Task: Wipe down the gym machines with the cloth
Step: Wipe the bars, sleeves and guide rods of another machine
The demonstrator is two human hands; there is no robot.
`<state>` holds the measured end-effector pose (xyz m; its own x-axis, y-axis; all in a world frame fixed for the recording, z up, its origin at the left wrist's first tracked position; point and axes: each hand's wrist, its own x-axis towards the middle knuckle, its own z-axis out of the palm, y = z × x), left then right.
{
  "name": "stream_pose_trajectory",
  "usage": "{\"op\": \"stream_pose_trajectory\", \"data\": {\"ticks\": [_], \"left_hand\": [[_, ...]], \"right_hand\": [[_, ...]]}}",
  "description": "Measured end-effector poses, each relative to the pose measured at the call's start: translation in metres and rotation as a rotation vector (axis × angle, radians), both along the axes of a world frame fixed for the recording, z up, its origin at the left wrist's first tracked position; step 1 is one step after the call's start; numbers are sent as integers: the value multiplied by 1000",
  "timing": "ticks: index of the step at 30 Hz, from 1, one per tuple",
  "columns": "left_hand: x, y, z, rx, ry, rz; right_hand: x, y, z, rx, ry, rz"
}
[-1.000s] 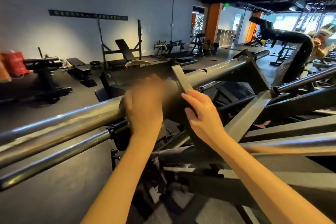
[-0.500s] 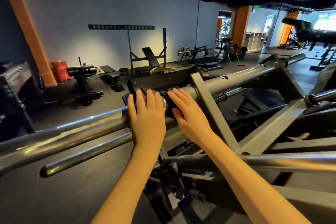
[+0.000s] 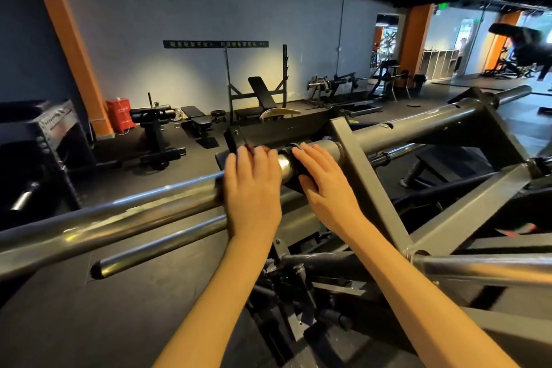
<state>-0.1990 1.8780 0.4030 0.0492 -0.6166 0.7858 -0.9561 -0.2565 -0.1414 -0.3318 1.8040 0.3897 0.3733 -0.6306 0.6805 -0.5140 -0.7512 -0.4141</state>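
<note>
A grey steel gym machine fills the view, its thick round bar [image 3: 119,218] running from lower left to upper right. My left hand [image 3: 252,188] lies flat over this bar with straight fingers; the fingertips are blurred. My right hand [image 3: 327,181] lies just to its right, fingers fairly straight, pressing a dark cloth [image 3: 298,173] wrapped on the bar. A shiny stretch of bar [image 3: 283,166] shows between the hands. Most of the cloth is hidden under my right palm.
A flat grey strut [image 3: 367,188] crosses the bar right of my right hand. A thinner chrome bar [image 3: 155,248] runs below the thick one. Benches and a rack [image 3: 263,95] stand by the far wall, a red box [image 3: 119,115] at an orange pillar, black floor below.
The view has turned left, bringing the pillar and red box in. Both hands have flattened onto the bar and parted slightly, uncovering the shiny stretch between them.
</note>
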Motion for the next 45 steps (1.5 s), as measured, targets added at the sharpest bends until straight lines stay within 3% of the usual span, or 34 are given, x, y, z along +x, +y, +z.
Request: {"op": "stream_pose_trajectory", "data": {"ticks": [3,10,17,23,28,33,40,45], "left_hand": [[1,0,4,51,9,-51],[49,51,-15,-110,123,8],[2,1,10,69,96,-49],[66,70,-5,-139,196,-18],[47,52,2,-179,242,54],[30,30,9,-31,159,-20],[79,82,-7,-201,188,77],[38,42,7,-108,172,55]], "right_hand": [[-4,-3,-2,-26,12,2],[3,-2,-5,42,-72,27],[5,-1,-8,-3,-78,-5],[5,-4,-10,9,-89,20],[13,0,-10,27,-163,12],[12,-1,-13,-9,-141,0],[18,5,-11,-32,-79,-75],[44,22,-1,-213,41,-206]]}}
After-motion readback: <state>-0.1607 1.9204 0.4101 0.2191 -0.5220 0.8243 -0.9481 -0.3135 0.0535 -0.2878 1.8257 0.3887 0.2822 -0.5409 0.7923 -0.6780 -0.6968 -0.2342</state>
